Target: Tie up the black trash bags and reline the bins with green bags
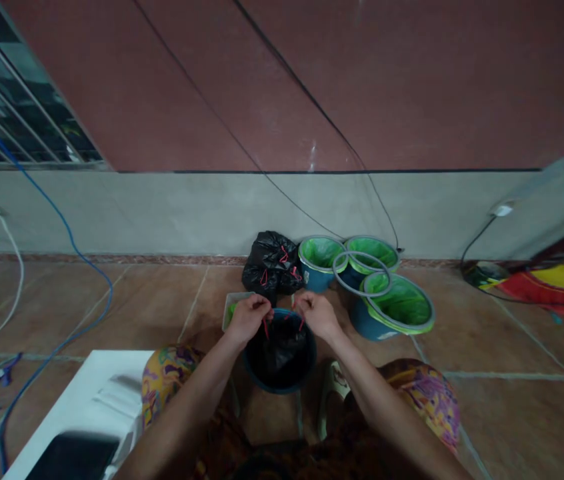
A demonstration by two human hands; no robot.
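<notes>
Between my knees stands a dark blue bin (257, 383) with a black garbage bag (285, 347) inside it. My left hand (249, 319) is closed on a red drawstring (266, 328) over the bin's far left rim. Opposite it, my right hand (318, 315) pinches another red drawstring (302, 325) above the far right rim. Both strings run down to the black bag. Just beyond my hands, tied black garbage bags (269, 260) with red strings lie against the wall.
Several blue bins with green liners (399, 303) stand to the right, a loose grey ring (362, 273) resting over them. A small pale container (232, 307) sits behind my left hand. At left are a white board (77, 380), a phone (75, 457) and a blue cable (69, 230); a red-yellow broom (547, 287) lies right.
</notes>
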